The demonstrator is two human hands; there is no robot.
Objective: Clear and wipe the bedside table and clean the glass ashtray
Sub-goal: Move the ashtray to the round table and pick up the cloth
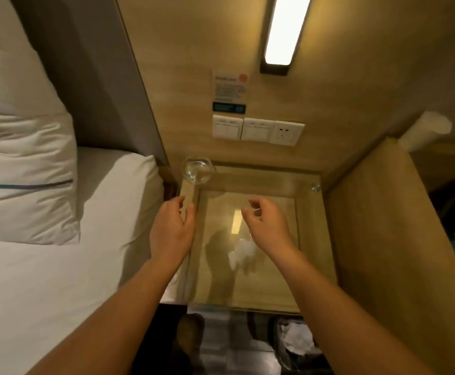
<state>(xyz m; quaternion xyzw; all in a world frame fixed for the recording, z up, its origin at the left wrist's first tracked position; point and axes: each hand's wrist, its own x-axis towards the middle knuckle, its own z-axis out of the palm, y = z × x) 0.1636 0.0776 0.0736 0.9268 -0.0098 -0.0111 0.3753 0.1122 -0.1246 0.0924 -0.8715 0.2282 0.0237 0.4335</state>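
The glass-topped bedside table (pixel 313 239) fills the middle of the head view. A clear glass ashtray (pixel 198 170) stands at its far left corner. A crumpled white tissue (pixel 242 251) lies on the glass near the middle, partly under my right wrist. My left hand (pixel 173 228) hovers over the table's left edge, fingers apart and holding nothing, a short way in front of the ashtray. My right hand (pixel 265 223) floats above the middle of the glass with fingers curled loosely and nothing in them.
A bed with white sheets and pillow (pixel 23 158) lies close on the left. A wooden side panel (pixel 383 226) walls the right. Switches and a socket (pixel 258 129) sit on the back wall under a lamp (pixel 283 33). A bin with white waste (pixel 298 342) stands on the floor below.
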